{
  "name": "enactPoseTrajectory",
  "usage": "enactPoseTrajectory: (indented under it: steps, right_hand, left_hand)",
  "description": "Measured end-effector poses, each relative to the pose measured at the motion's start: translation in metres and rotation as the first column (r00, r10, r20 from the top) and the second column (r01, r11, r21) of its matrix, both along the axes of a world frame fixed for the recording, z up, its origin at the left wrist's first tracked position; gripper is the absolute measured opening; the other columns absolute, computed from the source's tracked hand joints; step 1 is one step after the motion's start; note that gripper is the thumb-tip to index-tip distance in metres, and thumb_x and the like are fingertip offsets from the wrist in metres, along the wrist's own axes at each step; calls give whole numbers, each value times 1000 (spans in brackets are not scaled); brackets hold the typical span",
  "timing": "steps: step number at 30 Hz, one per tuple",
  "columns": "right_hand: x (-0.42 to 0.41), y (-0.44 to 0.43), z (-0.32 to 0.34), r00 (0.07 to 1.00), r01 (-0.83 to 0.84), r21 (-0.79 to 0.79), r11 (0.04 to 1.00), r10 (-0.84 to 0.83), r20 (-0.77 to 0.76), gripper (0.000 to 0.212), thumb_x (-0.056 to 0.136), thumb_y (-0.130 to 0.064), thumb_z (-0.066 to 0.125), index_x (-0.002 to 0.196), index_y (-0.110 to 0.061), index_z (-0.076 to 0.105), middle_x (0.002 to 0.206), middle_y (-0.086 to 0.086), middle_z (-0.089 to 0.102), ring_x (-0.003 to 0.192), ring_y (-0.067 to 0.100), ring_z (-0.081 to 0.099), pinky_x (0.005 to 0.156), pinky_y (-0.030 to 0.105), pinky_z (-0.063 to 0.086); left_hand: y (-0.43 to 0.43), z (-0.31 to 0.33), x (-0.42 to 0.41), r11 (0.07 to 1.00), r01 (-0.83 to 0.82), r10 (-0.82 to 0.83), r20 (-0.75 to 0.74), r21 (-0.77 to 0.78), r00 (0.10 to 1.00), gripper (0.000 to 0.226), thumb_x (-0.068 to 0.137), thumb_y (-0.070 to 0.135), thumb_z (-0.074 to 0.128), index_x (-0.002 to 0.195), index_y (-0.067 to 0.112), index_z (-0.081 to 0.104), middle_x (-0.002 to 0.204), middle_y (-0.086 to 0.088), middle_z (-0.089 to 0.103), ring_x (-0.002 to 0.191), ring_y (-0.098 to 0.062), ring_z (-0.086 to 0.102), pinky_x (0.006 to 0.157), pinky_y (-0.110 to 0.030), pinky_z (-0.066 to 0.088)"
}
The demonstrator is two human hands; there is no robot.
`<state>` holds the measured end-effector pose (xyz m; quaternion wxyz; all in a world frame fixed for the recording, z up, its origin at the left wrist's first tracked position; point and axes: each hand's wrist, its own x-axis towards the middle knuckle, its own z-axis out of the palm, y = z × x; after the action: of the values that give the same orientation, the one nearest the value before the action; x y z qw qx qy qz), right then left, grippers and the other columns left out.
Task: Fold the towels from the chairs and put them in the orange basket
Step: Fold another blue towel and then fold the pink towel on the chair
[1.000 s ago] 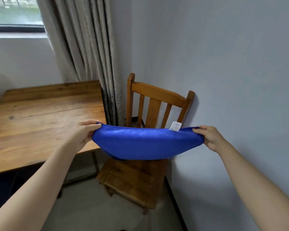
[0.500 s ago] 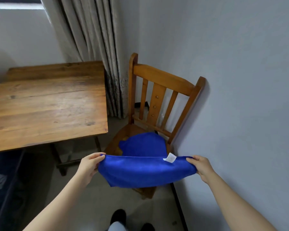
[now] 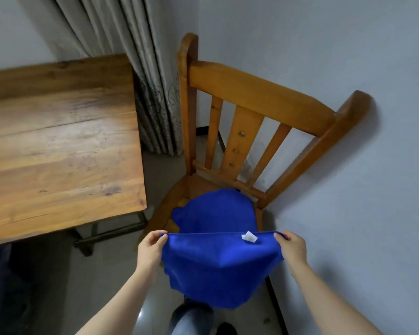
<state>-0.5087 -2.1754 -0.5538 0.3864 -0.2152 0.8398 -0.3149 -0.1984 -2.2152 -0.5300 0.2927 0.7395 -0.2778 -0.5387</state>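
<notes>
Beside the grey wall, over the wooden chair [image 3: 252, 97], a blue towel [image 3: 218, 264] is gripped taut by both hands, left hand [image 3: 150, 250] and right hand [image 3: 293, 247], mid-fold; the pinched corners probably need bringing together next.

I read this as a room in a home. A wooden chair [image 3: 247, 122] stands against a plain painted wall [image 3: 348, 56]. Left of the chair hangs a pleated curtain [image 3: 136, 68], and further left stands a worn plank table [image 3: 58, 146]. The floor [image 3: 58, 274] below the chair is smooth and grey.
</notes>
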Motion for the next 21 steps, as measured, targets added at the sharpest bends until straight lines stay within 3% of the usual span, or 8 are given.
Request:
enactPoseTrajectory:
  steps: [4,8,12,15,18,21]
  right_hand:
    - [11,-39,-39,995,-89,19,996,90,-44,15,87,-2,58,98,1,68,96,14,66,91,27,57,80,31,43]
    - [18,-73,-84,987,-121,28,992,124,-103,19,90,-6,56,104,0,66,106,16,66,99,29,57,82,31,42]
    - [11,-90,-136,979,-69,104,992,88,-185,25,93,-13,54,113,-2,63,116,19,62,108,36,54,88,39,42]
    - [4,-105,-164,978,-102,113,988,121,-172,26,93,-17,55,113,-4,62,118,18,60,110,35,54,89,40,44]
    - [4,-119,-183,978,-134,120,984,151,-147,24,92,-19,56,110,-6,64,119,16,59,110,32,54,90,39,44]
    - [4,-125,-196,971,-132,146,981,157,-179,22,90,-17,59,106,-5,66,118,17,58,107,32,55,88,35,44]
  left_hand:
    - [-39,-40,-12,998,-43,42,20,53,999,9,93,11,53,94,13,61,99,-5,57,92,-20,51,78,-32,39]
    - [-73,-80,-21,977,-187,186,17,99,982,8,93,14,53,99,13,58,90,-3,55,78,-16,50,68,-29,40]
    - [-93,-133,-20,963,-230,226,43,138,973,4,92,19,56,93,20,60,99,-5,60,96,-26,56,85,-39,45]
    - [-103,-160,-19,971,-201,193,78,126,978,8,92,24,56,94,21,62,109,-8,62,102,-29,58,93,-48,47]
    - [-115,-177,-21,974,-202,193,90,104,977,20,94,19,54,108,6,60,104,-9,59,95,-25,55,83,-36,46]
    - [-120,-194,-24,982,-151,141,96,113,985,6,91,16,58,89,14,63,105,-13,64,93,-29,58,83,-43,48]
